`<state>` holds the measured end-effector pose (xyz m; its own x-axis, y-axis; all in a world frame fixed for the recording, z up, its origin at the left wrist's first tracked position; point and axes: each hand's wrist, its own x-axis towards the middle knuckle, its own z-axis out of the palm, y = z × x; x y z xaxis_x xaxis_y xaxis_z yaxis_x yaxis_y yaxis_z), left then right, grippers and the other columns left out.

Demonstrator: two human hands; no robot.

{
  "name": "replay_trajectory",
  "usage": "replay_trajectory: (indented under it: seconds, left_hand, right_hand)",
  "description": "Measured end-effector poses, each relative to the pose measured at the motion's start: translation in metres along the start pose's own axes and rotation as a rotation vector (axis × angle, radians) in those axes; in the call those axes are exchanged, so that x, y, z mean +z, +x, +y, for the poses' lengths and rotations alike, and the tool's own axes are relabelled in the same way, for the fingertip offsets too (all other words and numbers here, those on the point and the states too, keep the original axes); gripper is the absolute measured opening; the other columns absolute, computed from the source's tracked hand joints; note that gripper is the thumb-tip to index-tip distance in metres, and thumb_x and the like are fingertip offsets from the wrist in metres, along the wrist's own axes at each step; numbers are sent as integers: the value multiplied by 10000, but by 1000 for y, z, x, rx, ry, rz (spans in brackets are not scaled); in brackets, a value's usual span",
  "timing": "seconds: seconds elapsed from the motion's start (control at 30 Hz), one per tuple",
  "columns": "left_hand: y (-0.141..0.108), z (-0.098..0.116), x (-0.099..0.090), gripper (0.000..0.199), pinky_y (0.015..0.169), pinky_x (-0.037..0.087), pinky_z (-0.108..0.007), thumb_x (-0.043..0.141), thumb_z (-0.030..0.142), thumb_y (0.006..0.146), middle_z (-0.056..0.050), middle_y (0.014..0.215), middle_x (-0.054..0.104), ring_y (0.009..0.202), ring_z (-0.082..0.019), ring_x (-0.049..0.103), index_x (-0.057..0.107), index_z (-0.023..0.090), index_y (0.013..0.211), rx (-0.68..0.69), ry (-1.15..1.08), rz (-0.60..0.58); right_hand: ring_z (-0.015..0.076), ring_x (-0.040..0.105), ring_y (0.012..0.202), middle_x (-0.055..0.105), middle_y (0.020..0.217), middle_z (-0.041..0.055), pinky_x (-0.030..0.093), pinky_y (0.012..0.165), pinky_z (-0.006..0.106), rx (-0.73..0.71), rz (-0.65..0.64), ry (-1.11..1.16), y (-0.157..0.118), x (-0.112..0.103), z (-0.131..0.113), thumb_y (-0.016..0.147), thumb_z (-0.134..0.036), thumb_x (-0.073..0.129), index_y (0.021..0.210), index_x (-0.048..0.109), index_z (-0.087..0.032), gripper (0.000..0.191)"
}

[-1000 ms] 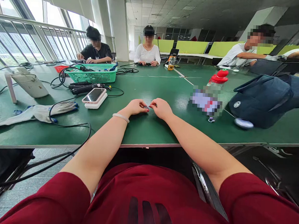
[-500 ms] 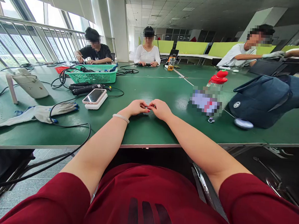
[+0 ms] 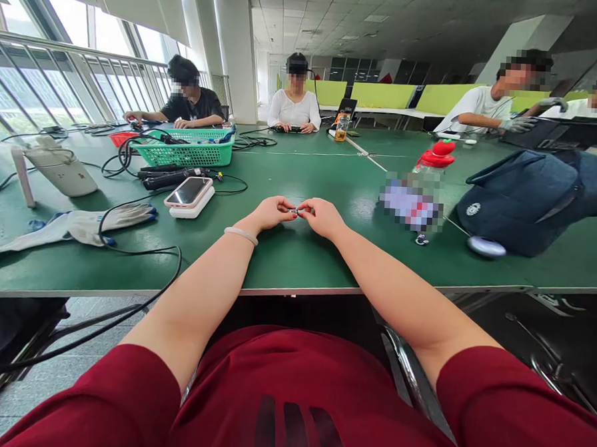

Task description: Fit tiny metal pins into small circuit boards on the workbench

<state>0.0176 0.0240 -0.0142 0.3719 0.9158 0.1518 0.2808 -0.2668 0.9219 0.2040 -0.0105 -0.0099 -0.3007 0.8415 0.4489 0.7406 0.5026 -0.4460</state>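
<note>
My left hand (image 3: 273, 213) and my right hand (image 3: 321, 217) meet just above the green table (image 3: 296, 263), fingertips pinched toward each other. Between them is a small dark and silvery piece (image 3: 295, 211), too small to name. Fingers of both hands press on it from either side. Most of the piece is hidden by the fingertips. A pale bangle (image 3: 242, 234) circles my left wrist.
Left of my hands lie a phone on a white case (image 3: 192, 201), a work glove (image 3: 103, 225), black cables and a green basket (image 3: 182, 151). On the right are a red-lidded bottle (image 3: 436, 156) and a dark blue bag (image 3: 530, 195). Several people sit around the table.
My hands have drawn slightly apart, and more of the small piece shows between my fingertips. At the right, a person's gloved hands have shifted; the person at left has moved a hand outward.
</note>
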Motion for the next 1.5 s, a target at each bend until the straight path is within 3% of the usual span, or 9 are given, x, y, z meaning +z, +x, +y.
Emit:
replay_trajectory:
  seconds: [0.23, 0.5, 0.63, 0.77, 0.9, 1.0, 1.1, 1.27, 1.5]
  left_hand:
    - [-4, 5, 1, 308, 745, 498, -328, 803, 198, 594, -24, 680, 674, 630, -114, 608, 668, 126, 861, -45, -73, -30]
    - [-16, 21, 5, 302, 890, 509, -368, 761, 180, 623, -61, 848, 710, 788, -144, 661, 702, 129, 916, -136, -249, -169]
    - [-18, 24, 6, 305, 900, 515, -381, 750, 156, 613, -68, 866, 713, 807, -163, 668, 711, 134, 915, -150, -239, -161]
    - [-16, 27, 3, 341, 873, 525, -363, 696, 139, 675, -95, 951, 714, 817, -159, 670, 680, 131, 1015, -132, -128, -45]
    - [-11, 24, -16, 367, 893, 496, -339, 598, 119, 747, -91, 1086, 684, 888, -164, 658, 632, 154, 1110, -122, 109, 210]
    - [-10, 16, -40, 260, 1003, 399, -388, 624, 103, 703, -112, 1071, 681, 1060, -261, 596, 692, 144, 951, -179, 348, 428]
    - [-11, 6, -62, 179, 1011, 372, -425, 644, 89, 673, -141, 1061, 679, 1132, -325, 545, 712, 147, 828, -285, 528, 564]
    - [-13, -3, -77, 159, 935, 423, -453, 659, 104, 683, -172, 1074, 670, 1100, -352, 561, 722, 138, 825, -427, 690, 654]
    - [-13, -3, -79, 149, 894, 448, -452, 669, 109, 703, -215, 1082, 657, 1085, -357, 575, 719, 110, 843, -515, 729, 650]
  right_hand:
    - [154, 546, 758, 627, 796, 30, 389, 687, 269, -26, -27, -47, -2, 2, -1, 821, -380, 606, 892, 654, -180, 218]
    - [156, 536, 746, 625, 832, 39, 362, 657, 267, -64, -42, -149, -6, 0, -15, 816, -401, 605, 789, 613, -190, 213]
    - [161, 537, 742, 629, 820, 38, 358, 658, 270, -67, -53, -158, -7, -1, -19, 822, -396, 602, 775, 606, -196, 206]
    - [159, 541, 742, 635, 819, 36, 358, 653, 270, -47, -62, -145, -6, -2, -19, 847, -393, 573, 793, 621, -196, 209]
    - [159, 540, 746, 640, 825, 44, 358, 650, 272, -37, -61, -146, -5, -2, -15, 870, -386, 538, 793, 627, -190, 228]
    - [159, 540, 746, 642, 835, 45, 361, 645, 272, -26, -67, -115, -5, -1, -13, 879, -379, 515, 793, 627, -191, 235]
    - [159, 537, 748, 644, 842, 40, 363, 642, 272, -9, -82, -102, -6, -1, -13, 881, -365, 506, 788, 624, -196, 227]
    - [158, 542, 760, 644, 853, 45, 373, 658, 275, -2, -99, -108, -7, -2, -14, 882, -329, 504, 799, 632, -192, 204]
    - [163, 552, 793, 645, 860, 45, 388, 681, 278, 10, -121, -128, -6, 0, -12, 884, -309, 496, 822, 635, -194, 190]
